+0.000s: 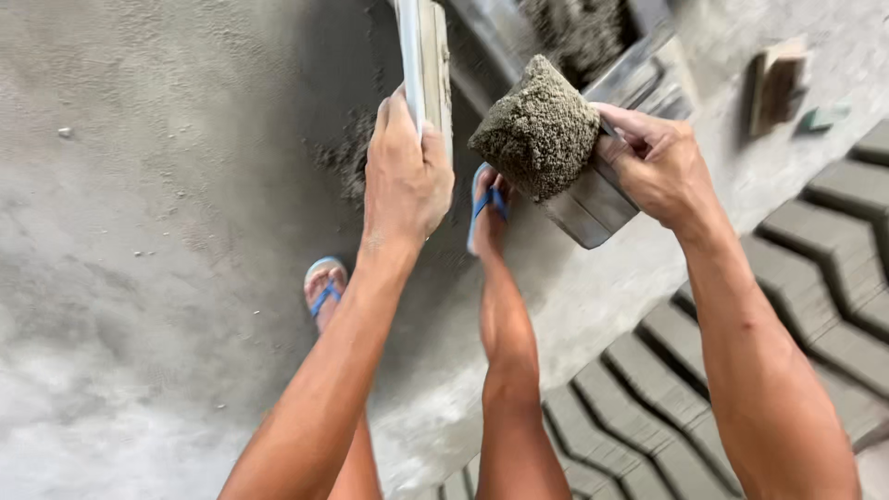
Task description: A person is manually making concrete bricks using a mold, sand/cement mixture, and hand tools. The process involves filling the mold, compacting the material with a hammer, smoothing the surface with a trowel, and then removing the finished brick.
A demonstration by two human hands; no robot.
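My right hand (pixel 653 162) squeezes the metal mold (pixel 593 199); my left hand (pixel 406 176) grips a board (pixel 428 56). Tipped too far, the gray block (pixel 539 130) might crumble onto my foot (pixel 488 208).

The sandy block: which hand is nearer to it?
Right. The right hand grips the metal mould right beside the sandy block; the left hand is apart from it, gripping a metal bar.

head cam | looks steeply down | close over hands (pixel 407 176) | single view
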